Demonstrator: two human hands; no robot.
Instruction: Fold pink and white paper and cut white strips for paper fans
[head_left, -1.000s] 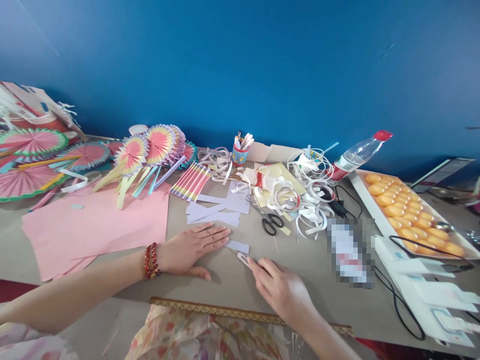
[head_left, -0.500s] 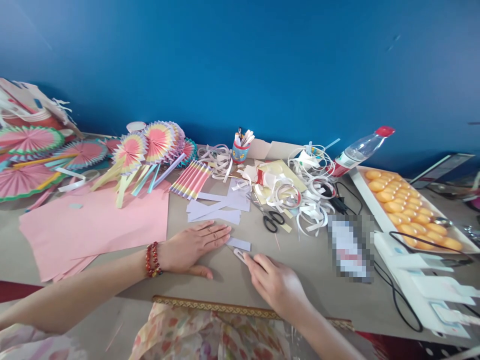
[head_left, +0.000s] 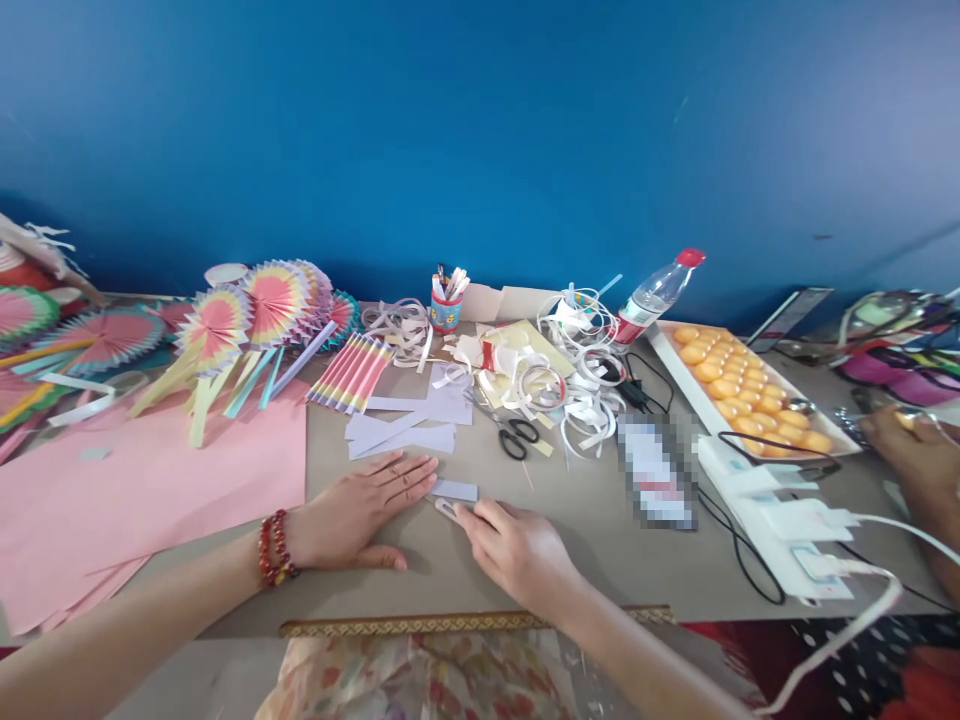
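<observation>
My left hand [head_left: 367, 510] lies flat with its fingers stretched out, the fingertips over one end of a lavender paper strip [head_left: 459, 490]. Just below that strip, my right hand [head_left: 517, 555] is closed around a small white utility knife [head_left: 446, 509], whose tip points left toward my left fingers. More lavender paper pieces [head_left: 401, 438] lie crossed above my hands. A pleated pink, yellow and lavender paper [head_left: 351, 374] rests beyond them. Black-handled scissors [head_left: 517, 438] lie to the upper right of my right hand.
Pink sheets [head_left: 217, 480] and folded paper fans [head_left: 276, 300] cover the left. Paper scraps and tape rolls [head_left: 540, 385] lie behind the scissors, near a pen cup [head_left: 446, 313]. Rightward are a bottle [head_left: 652, 300], a tray of orange items [head_left: 750, 390], a power strip [head_left: 780, 530] and another person's hand [head_left: 904, 450].
The view has swung right, so things sit farther left and another person's hand shows at the right. My hands keep nearly the same pose at the lavender strip.
</observation>
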